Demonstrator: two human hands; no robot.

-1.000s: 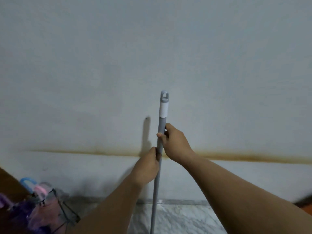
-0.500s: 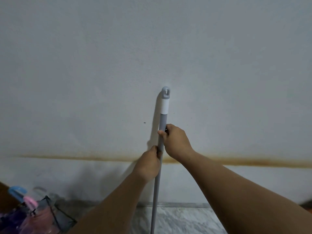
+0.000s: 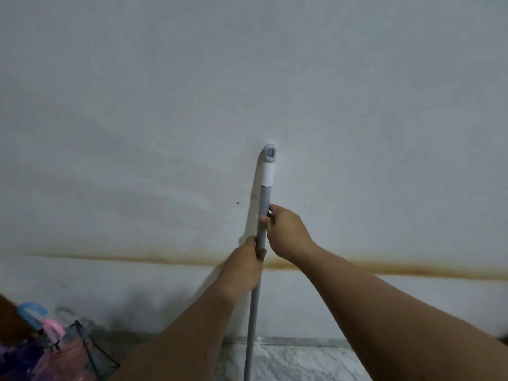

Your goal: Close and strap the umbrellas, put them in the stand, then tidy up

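A long grey pole (image 3: 254, 312) with a white band and a grey hanging loop at its top stands almost upright, its top end against the white wall (image 3: 247, 78). My right hand (image 3: 286, 232) grips the pole higher up and my left hand (image 3: 244, 266) grips it just below. The pole's lower end runs out of the bottom of the view. At the bottom left a dark wire stand (image 3: 93, 358) holds closed umbrellas, one with a blue hooked handle (image 3: 31, 312) and one with a pink handle (image 3: 53, 328).
A rusty brown stain line (image 3: 412, 269) runs across the wall low down. Grey-white marble floor (image 3: 297, 364) meets the wall at the bottom. A brown wooden edge (image 3: 7, 320) shows at the far left beside the stand.
The pole's top has moved away from me until it leans on the wall, and its shadow has closed up against it. Both hands keep their grip. The view has shifted slightly.
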